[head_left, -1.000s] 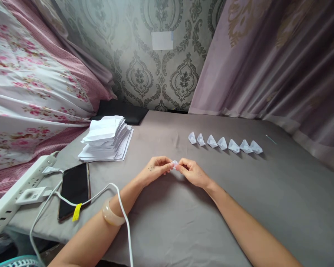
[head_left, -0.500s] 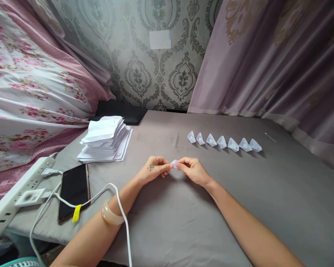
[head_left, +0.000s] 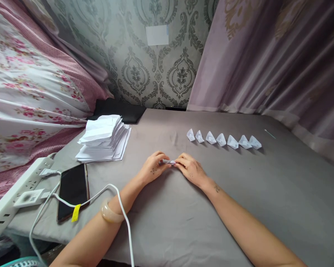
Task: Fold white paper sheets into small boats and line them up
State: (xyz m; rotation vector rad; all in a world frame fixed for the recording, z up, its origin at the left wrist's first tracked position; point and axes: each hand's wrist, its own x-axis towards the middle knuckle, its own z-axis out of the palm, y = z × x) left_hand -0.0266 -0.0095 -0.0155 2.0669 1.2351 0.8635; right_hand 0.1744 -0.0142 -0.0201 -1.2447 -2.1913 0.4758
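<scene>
A small folded piece of white paper (head_left: 168, 162) is pinched between my two hands, low over the middle of the grey-covered table (head_left: 167, 215). On its left side, my left hand (head_left: 154, 167) grips it between thumb and fingers. At its right end, my right hand (head_left: 190, 169) closes its fingertips on it. The fingers cover much of the paper, so its exact shape is hard to make out. Beyond my right hand stands a row of several folded paper boats (head_left: 221, 139). Left of my hands lies a stack of white paper sheets (head_left: 101, 137).
A phone (head_left: 74, 191) lies at the left beside a white power strip (head_left: 22, 196) with plugged-in chargers. A white cable (head_left: 118, 196) loops across my left forearm. A dark flat item (head_left: 119, 109) lies behind the stack, and a thin stick (head_left: 269, 134) at the far right.
The folded paper has turned to lie flatter and longer between my fingers. My right hand has rolled over, its fingers now lying more on top. The view has shifted slightly.
</scene>
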